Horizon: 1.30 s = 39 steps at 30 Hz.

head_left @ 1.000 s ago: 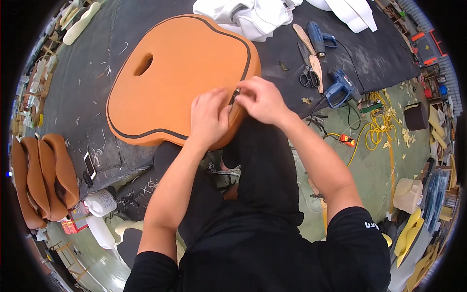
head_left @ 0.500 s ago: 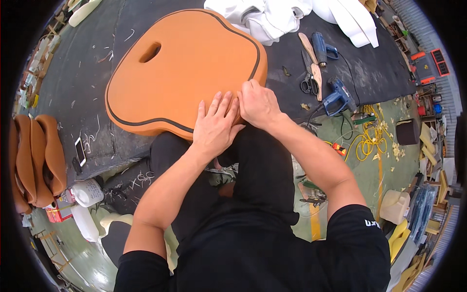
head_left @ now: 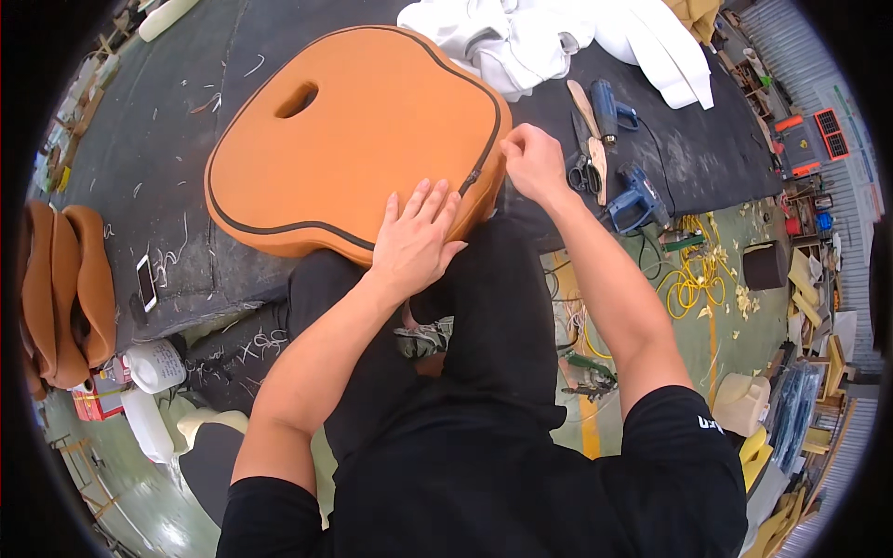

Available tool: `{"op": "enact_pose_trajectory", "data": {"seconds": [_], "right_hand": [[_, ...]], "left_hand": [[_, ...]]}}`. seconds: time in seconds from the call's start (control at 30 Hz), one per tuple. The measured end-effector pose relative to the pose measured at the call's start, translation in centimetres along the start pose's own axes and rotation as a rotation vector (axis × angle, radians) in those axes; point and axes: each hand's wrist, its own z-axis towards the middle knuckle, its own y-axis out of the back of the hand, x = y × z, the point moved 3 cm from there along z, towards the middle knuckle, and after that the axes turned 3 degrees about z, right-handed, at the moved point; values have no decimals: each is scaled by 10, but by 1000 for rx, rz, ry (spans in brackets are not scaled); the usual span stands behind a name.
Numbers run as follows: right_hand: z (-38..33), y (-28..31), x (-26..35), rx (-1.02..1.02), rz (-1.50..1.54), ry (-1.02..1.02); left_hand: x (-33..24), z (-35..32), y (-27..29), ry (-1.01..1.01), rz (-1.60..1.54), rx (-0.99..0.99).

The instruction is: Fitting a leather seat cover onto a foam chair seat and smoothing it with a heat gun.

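A large orange cushion cover point(head_left: 353, 139), guitar-shaped with dark piping and a slot handle, lies on the dark work table point(head_left: 167, 102). My left hand point(head_left: 416, 237) presses flat on its near edge, fingers spread. My right hand point(head_left: 533, 164) is closed at the cushion's right edge, pinching what looks like the zipper pull along the dark seam. The pull itself is hidden by my fingers.
White fabric point(head_left: 521, 37) is piled at the table's far side. Scissors point(head_left: 584, 172), a wooden tool point(head_left: 586, 116) and two blue power tools point(head_left: 637, 197) lie right of the cushion. A phone point(head_left: 146, 282) sits at the left; orange pieces point(head_left: 65, 288) hang beyond it. Yellow cable point(head_left: 693, 270) lies on the floor.
My right hand has moved away from the left, up along the cushion's right edge. My left hand stayed pressed flat on the near edge.
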Motion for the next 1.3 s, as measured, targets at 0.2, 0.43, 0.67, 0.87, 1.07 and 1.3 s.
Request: {"op": "enact_pose_trajectory", "data": {"seconds": [0.2, 0.43, 0.67, 0.87, 1.07, 1.3], "right_hand": [[-38, -23, 28, -39, -12, 318], [-22, -22, 19, -208, 38, 328], [-44, -54, 34, 253, -102, 416], [-39, -48, 78, 291, -326, 465], [-70, -99, 126, 582, -289, 674], [-74, -107, 142, 707, -342, 585]], "left_hand": [[2, 10, 18, 43, 1, 80], [154, -55, 26, 639, 187, 147], [183, -70, 9, 727, 137, 173], [226, -106, 41, 997, 129, 128], [159, -69, 30, 360, 226, 118], [235, -94, 29, 601, 157, 126]]}}
